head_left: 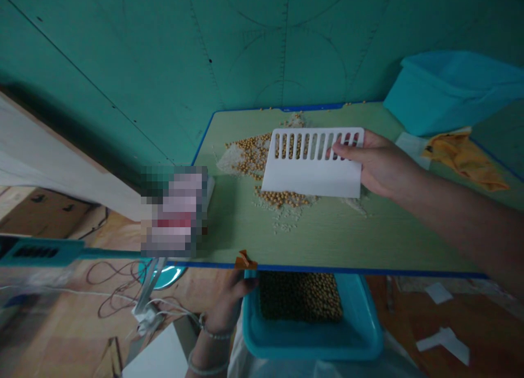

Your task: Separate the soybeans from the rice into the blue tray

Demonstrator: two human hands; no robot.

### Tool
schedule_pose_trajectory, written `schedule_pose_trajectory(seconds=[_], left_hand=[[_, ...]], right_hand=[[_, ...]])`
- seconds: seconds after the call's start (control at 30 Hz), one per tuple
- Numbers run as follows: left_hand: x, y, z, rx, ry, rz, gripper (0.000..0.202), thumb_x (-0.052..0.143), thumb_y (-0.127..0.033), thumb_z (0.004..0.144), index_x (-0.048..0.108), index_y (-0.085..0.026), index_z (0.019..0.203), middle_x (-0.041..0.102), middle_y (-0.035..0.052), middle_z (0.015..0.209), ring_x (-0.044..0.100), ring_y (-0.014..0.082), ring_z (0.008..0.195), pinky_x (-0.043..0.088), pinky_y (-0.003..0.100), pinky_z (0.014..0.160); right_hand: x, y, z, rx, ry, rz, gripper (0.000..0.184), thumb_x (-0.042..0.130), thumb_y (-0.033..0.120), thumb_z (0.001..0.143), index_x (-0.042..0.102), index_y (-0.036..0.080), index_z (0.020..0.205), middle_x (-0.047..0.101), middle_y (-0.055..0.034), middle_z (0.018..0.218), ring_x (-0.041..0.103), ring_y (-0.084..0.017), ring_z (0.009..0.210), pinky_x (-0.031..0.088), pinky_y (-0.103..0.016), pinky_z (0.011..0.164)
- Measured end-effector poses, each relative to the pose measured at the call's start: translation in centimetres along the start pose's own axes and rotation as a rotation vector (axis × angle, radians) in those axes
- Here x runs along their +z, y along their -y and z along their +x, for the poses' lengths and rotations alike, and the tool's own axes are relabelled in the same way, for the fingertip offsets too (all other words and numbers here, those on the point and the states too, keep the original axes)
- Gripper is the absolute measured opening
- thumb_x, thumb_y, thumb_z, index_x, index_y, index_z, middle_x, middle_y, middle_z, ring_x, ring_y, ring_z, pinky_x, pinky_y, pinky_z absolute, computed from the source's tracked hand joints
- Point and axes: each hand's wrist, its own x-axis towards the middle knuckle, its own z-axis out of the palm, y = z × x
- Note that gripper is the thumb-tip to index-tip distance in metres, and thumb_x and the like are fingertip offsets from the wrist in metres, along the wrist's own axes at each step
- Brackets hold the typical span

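**Slotted scraper [313,173]: rake to the near edge, basin underneath**

Scraper is centre frame over the green table [368,241], slots uppermost, solid edge lowest. Can't tell if that edge touches the top. Right hand [379,162] grasps its right end, thumb across the slots, fingers behind.

Soybeans [282,198] lie in two clumps, one showing behind the slots and one just below the solid edge. White rice grains [229,159] are scattered around both.

Left hand [229,307], bottom centre, has its fingers clamped on the left rim of the blue basin [311,342]. The basin sits just under the table's near edge, part full of beans.

My read on doing this well:
- Keep the solid edge flat on the table at a low angle, or beans roll under.
- Use short, slow pulls toward the bottom of the frame, since round beans skitter sideways.
- Basin looks lined up under the pile. Hold its rim tight to the table edge with no gap.
- The grip is at one end only, so the left end may lift. Press evenly.
- Steer clear of the orange scrap [244,259] on the edge, left of the basin.
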Motion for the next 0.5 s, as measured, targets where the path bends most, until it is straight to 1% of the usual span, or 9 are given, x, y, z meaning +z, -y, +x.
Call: schedule_pose_trajectory(seconds=[0.1, 0.2, 0.3, 0.37, 0.5], left_hand=[[0.3, -0.4, 0.0, 0.023, 0.002, 0.024, 0.044, 0.072, -0.029, 0.059, 0.08, -0.023, 0.102, 0.078, 0.005, 0.118, 0.05, 0.0401, 0.133, 0.029, 0.054, 0.117], [0.7, -0.9, -0.1, 0.027, -0.025, 0.041, 0.043, 0.074, -0.029, 0.056, 0.081, -0.023, 0.098, 0.079, 0.0053, 0.114, 0.055, 0.0406, 0.129, 0.033, 0.054, 0.115], [0.8, -1.2, -0.2, -0.002, -0.04, 0.019, 0.043, 0.075, -0.028, 0.054, 0.081, -0.024, 0.097, 0.08, 0.0046, 0.113, 0.055, 0.0397, 0.129, 0.033, 0.052, 0.115], [0.8, -1.0, -0.2, 0.007, -0.04, 0.014, 0.043, 0.074, -0.027, 0.055, 0.081, -0.025, 0.097, 0.079, 0.004, 0.115, 0.053, 0.0394, 0.131, 0.032, 0.052, 0.115], [0.5, -0.5, -0.1, 0.001, -0.029, 0.02, 0.041, 0.075, -0.028, 0.056, 0.081, -0.024, 0.096, 0.078, 0.0045, 0.116, 0.052, 0.0411, 0.131, 0.031, 0.054, 0.116]], right_hand=[[-0.3, -0.4, 0.0, -0.017, 0.025, -0.034, 0.018, 0.078, 0.021, 0.067, 0.062, 0.027, 0.074, 0.067, 0.0043, 0.07, 0.061, -0.018, 0.069, 0.052, -0.036, 0.073], [-0.4, -0.5, -0.3, -0.002, 0.045, -0.044, 0.019, 0.08, 0.023, 0.065, 0.063, 0.027, 0.072, 0.068, 0.0037, 0.071, 0.061, -0.018, 0.069, 0.054, -0.038, 0.074], [-0.4, -0.3, -0.8, 0.006, 0.061, -0.038, 0.018, 0.08, 0.023, 0.065, 0.064, 0.027, 0.071, 0.068, 0.0037, 0.069, 0.061, -0.017, 0.067, 0.054, -0.036, 0.073], [-0.4, -0.2, -1.1, 0.006, 0.064, -0.017, 0.018, 0.081, 0.023, 0.064, 0.065, 0.027, 0.072, 0.068, 0.0041, 0.068, 0.061, -0.017, 0.067, 0.053, -0.035, 0.072], [-0.1, -0.2, -1.6, 0.011, 0.054, 0.008, 0.02, 0.082, 0.023, 0.062, 0.065, 0.028, 0.072, 0.07, 0.0044, 0.071, 0.063, -0.017, 0.069, 0.054, -0.035, 0.071]])
